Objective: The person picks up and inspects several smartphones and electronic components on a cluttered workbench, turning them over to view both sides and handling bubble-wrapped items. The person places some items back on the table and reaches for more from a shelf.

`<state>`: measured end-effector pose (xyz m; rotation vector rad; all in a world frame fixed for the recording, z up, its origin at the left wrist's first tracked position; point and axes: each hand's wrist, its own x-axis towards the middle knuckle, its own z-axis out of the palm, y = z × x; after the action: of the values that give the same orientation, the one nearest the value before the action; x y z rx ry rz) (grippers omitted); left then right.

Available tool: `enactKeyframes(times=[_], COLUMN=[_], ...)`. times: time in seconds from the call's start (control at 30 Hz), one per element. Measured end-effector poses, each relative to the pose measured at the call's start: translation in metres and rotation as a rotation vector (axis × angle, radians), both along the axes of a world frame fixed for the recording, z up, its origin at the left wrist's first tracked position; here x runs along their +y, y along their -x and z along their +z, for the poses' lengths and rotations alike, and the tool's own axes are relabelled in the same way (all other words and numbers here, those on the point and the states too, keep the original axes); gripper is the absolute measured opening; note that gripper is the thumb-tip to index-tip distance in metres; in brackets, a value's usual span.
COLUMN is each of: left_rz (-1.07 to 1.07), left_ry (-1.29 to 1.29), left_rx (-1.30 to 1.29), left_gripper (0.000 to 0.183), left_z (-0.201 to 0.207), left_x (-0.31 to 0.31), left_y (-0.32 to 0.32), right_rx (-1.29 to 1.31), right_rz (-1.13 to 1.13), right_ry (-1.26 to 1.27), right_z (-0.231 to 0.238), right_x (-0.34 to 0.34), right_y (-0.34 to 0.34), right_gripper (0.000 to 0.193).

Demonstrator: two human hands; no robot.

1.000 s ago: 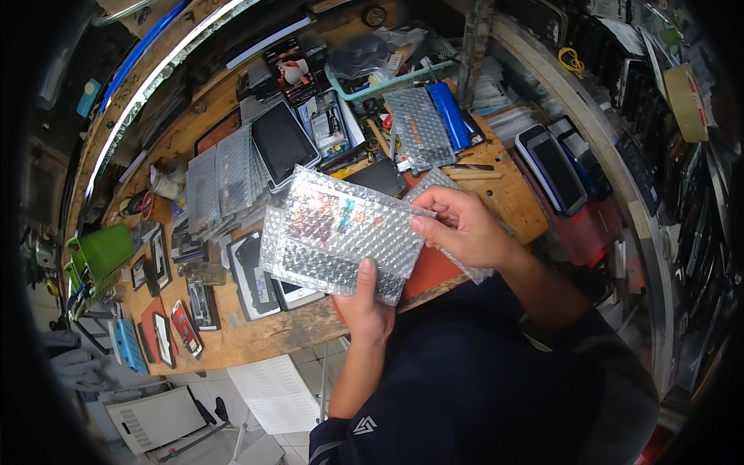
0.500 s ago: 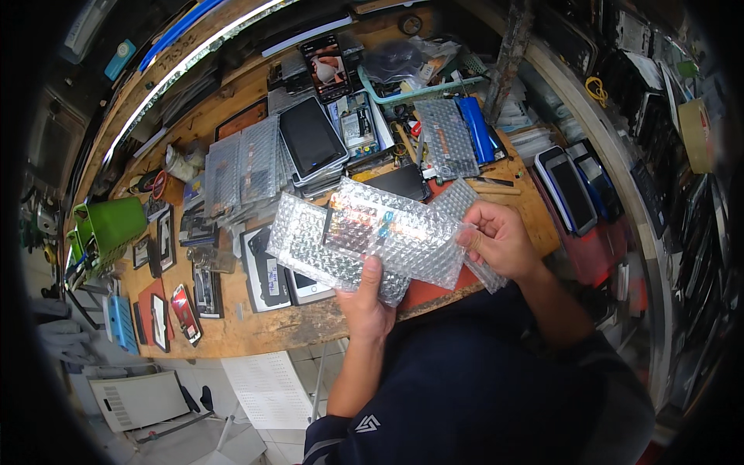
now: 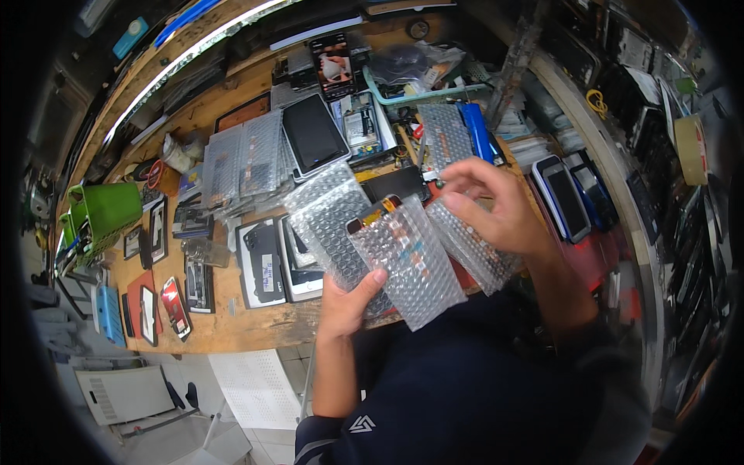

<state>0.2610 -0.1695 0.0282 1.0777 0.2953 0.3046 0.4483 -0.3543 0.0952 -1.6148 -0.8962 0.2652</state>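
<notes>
My left hand (image 3: 350,301) grips two bubble-wrap pouches, its thumb pressed over the lower edge. The front bubble-wrap pouch (image 3: 415,263) is tilted, and a dark flat part with an orange flex cable (image 3: 376,215) pokes out of its upper end. Behind it, the second bubble-wrap pouch (image 3: 332,217) leans to the upper left. My right hand (image 3: 492,205) is raised to the right of the pouches, fingers loosely bent and apart, with nothing visible in them. Below that hand lies another bubble-wrap pouch (image 3: 477,244), partly covered by it.
Stacked bubble-wrap pouches (image 3: 242,159) and a black-screened tablet (image 3: 314,136) lie farther back on the wooden bench (image 3: 256,329). A lit phone (image 3: 333,66) stands behind them. On the left are a green basket (image 3: 101,217) and several phones; a teal tray (image 3: 380,93) holds clutter.
The front pouch has turned to point up, and its inner part now sticks out at the top. My right hand has let go of its edge and lifted.
</notes>
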Motion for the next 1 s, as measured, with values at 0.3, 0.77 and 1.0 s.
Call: enactKeyframes(times=[0.3, 0.77, 1.0], left_rz=[-0.027, -0.123, 0.004], left_ry=[-0.038, -0.129, 0.067], left_rx=[-0.008, 0.036, -0.107], left_gripper=[0.059, 0.063, 0.06], left_z=[-0.004, -0.001, -0.001], left_x=[-0.004, -0.007, -0.012], left_y=[0.015, 0.007, 0.006], right_rx=[-0.062, 0.112, 0.292], right_rz=[0.404, 0.26, 0.295], right_ry=[0.088, -0.013, -0.272], right_z=[0.005, 0.006, -0.003], right_x=[0.038, 0.027, 0.022], right_y=[-0.007, -0.005, -0.014], right_gripper=[0.016, 0.01, 0.013])
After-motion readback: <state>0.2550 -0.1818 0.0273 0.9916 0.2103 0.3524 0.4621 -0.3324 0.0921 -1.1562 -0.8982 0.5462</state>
